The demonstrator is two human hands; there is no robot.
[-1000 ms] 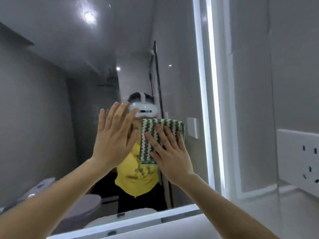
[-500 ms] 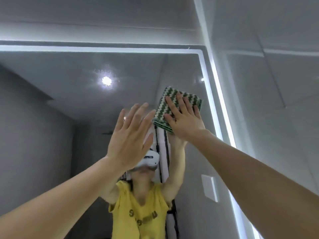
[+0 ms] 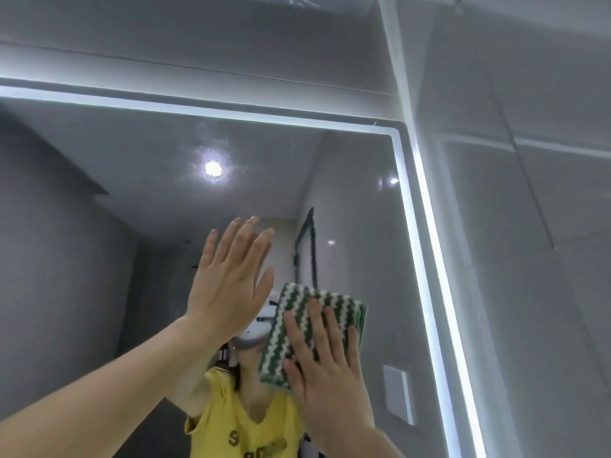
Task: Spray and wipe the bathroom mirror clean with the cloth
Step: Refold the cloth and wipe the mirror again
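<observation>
The straight, spread fingers point(image 3: 325, 328) of the right hand point(image 3: 325, 368) lay flat on the folded green-and-white zigzag knitted cloth point(image 3: 297, 328), pressing it against the large LED-edged bathroom mirror point(image 3: 363, 242) without curling round it. The cloth sat at about five o'clock in the view, well short of the glowing right edge strip point(image 3: 426, 246). At its ten o'clock the left hand point(image 3: 228, 285) was open too, fingers straight and fanned, holding nothing; whether the palm touched the glass could not be told. The cloth looked soft, light and limp, likely to bunch or slide on slick glass, so a broad flat palm over its middle seemed the surest hold. A hazy patch point(image 3: 211, 150) around the reflected ceiling light at twelve o'clock suggested wiping remained there.
</observation>
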